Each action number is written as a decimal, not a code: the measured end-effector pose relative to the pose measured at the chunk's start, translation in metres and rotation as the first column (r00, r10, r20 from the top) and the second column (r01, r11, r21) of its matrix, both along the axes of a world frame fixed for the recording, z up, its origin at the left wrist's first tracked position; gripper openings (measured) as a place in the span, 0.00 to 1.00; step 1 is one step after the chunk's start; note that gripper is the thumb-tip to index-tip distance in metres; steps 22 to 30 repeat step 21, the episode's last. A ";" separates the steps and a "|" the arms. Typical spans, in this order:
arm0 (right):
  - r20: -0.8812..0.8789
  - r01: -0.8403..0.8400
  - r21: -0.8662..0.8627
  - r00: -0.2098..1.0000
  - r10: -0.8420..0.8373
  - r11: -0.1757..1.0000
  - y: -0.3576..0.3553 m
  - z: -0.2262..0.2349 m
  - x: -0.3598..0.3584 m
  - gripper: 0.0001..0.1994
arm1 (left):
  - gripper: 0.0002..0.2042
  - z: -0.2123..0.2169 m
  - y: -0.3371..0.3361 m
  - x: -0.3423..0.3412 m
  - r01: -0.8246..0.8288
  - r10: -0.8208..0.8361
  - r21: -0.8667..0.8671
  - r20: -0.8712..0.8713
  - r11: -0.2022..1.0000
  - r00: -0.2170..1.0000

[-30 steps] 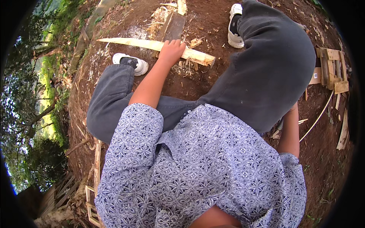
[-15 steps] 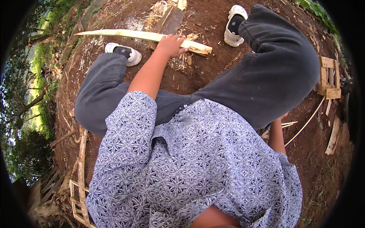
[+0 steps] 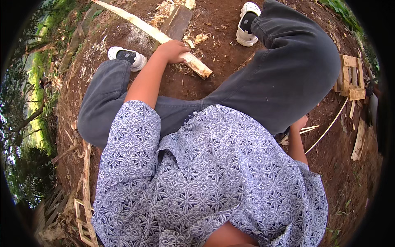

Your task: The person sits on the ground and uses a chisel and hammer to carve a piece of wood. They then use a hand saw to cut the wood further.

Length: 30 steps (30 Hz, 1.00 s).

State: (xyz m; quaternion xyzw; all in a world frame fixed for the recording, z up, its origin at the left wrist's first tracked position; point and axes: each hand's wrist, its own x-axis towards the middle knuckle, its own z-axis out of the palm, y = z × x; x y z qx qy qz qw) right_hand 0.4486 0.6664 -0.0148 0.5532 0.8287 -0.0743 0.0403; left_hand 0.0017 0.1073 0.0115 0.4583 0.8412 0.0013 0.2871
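Observation:
A long, pale length of split wood (image 3: 140,24) tapers to a point at the far left. Its blunt, rough end tilts toward me. My left hand (image 3: 173,51) is closed around it near that blunt end, fingers over the far side. Under or just behind the wood lies a dark flat wooden block (image 3: 177,25) on the ground; whether they touch I cannot tell. Down by my right thigh, my right hand (image 3: 299,123) is partly hidden by the trouser leg. Its fingers look curled, and what they hold is hidden.
Shavings (image 3: 164,10) and chips litter the brown soil between my white shoes. Thin pale strips (image 3: 309,129) lie beyond my right hand, with a wooden crate (image 3: 350,78) and a flat plank (image 3: 358,142) farther right. At left are a long pole (image 3: 86,177) and a wooden frame (image 3: 82,222).
The split wood has swung: its pointed tip went farther away and its blunt end came nearer to me. My left hand turned with it. More of my right hand now shows beside the thigh.

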 end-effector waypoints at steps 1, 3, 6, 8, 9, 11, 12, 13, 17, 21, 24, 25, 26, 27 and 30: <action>-0.004 0.032 0.008 0.999 -0.032 0.999 -0.003 -0.004 -0.007 0.26 | 0.33 -0.015 -0.013 0.004 -0.007 0.007 0.038 -0.009 0.999 1.000; 0.017 0.281 -0.076 0.960 -0.281 0.957 -0.020 0.010 -0.032 0.28 | 0.34 -0.004 -0.011 0.019 0.050 -0.046 0.022 -0.147 0.998 0.988; 0.013 0.296 -0.141 0.955 -0.297 0.945 -0.024 0.027 -0.043 0.32 | 0.36 0.009 -0.003 0.029 0.072 -0.079 -0.041 -0.245 0.997 0.966; 0.020 0.296 -0.124 0.955 -0.296 0.947 -0.021 0.026 -0.043 0.33 | 0.28 0.014 0.001 0.023 0.136 -0.146 -0.061 -0.203 0.989 0.968; 0.024 0.294 -0.115 0.956 -0.294 0.949 -0.020 0.025 -0.042 0.34 | 0.25 0.014 -0.004 0.021 0.133 -0.131 -0.004 -0.212 0.991 0.968; 0.080 0.187 -0.094 0.981 -0.179 0.978 -0.021 0.022 -0.042 0.35 | 0.20 0.014 -0.017 0.017 0.122 -0.096 0.103 -0.231 0.987 0.968; 0.117 0.152 -0.100 0.983 -0.140 0.983 -0.020 0.023 -0.042 0.35 | 0.19 0.016 -0.022 0.013 0.118 -0.086 0.140 -0.217 0.983 0.972; 0.153 0.115 -0.110 0.983 -0.097 0.987 -0.020 0.023 -0.043 0.36 | 0.19 0.021 -0.026 0.009 0.111 -0.076 0.172 -0.203 0.979 0.976; 0.325 0.051 -0.152 0.946 0.001 0.987 0.015 0.008 -0.023 0.35 | 0.17 0.033 -0.035 -0.001 0.065 -0.045 0.118 -0.160 0.991 0.986; 0.237 0.026 -0.192 0.971 0.021 0.981 0.004 0.020 -0.033 0.35 | 0.21 0.043 -0.055 -0.011 -0.107 0.110 0.029 -0.192 0.994 0.975; 0.237 0.026 -0.192 0.971 0.021 0.981 0.004 0.020 -0.033 0.35 | 0.21 0.043 -0.055 -0.011 -0.107 0.110 0.029 -0.192 0.994 0.975; 0.237 0.026 -0.192 0.971 0.021 0.981 0.004 0.020 -0.033 0.35 | 0.21 0.043 -0.055 -0.011 -0.107 0.110 0.029 -0.192 0.994 0.975; 0.237 0.026 -0.192 0.971 0.021 0.981 0.004 0.020 -0.033 0.35 | 0.21 0.043 -0.055 -0.011 -0.107 0.110 0.029 -0.192 0.994 0.975; 0.237 0.026 -0.192 0.971 0.021 0.981 0.004 0.020 -0.033 0.35 | 0.21 0.043 -0.055 -0.011 -0.107 0.110 0.029 -0.192 0.994 0.975; 0.237 0.026 -0.192 0.971 0.021 0.981 0.004 0.020 -0.033 0.35 | 0.21 0.043 -0.055 -0.011 -0.107 0.110 0.029 -0.192 0.994 0.975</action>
